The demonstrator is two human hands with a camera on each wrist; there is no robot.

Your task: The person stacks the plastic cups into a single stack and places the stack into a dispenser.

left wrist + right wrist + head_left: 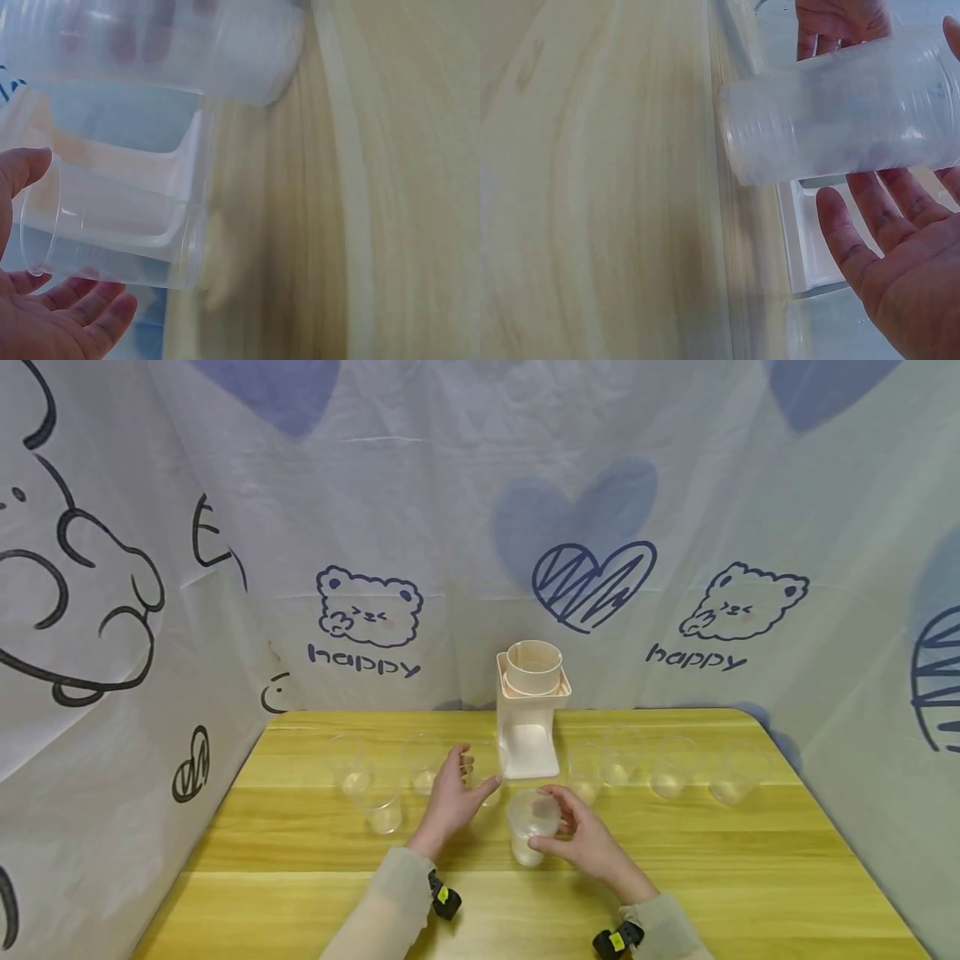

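Note:
In the head view my right hand (592, 845) holds a stack of clear plastic cups (531, 822), upright at the middle of the table. Its thumb is on the near side and its fingers reach round the far side, as the stack (832, 116) in the right wrist view shows. My left hand (452, 802) is spread around a single clear cup (112, 221) standing in front of the cream stand. The thumb is by the cup's rim; the other fingers, loosely extended, lie along its other side. Fingertips of the right hand show blurred through the stack.
A cream stand (527, 735) with a round ring on top stands at the back middle. Several clear cups stand in rows to its left, like this cup (384, 810), and right, like this cup (670, 774). A patterned curtain (465, 543) hangs behind the wooden table (712, 868).

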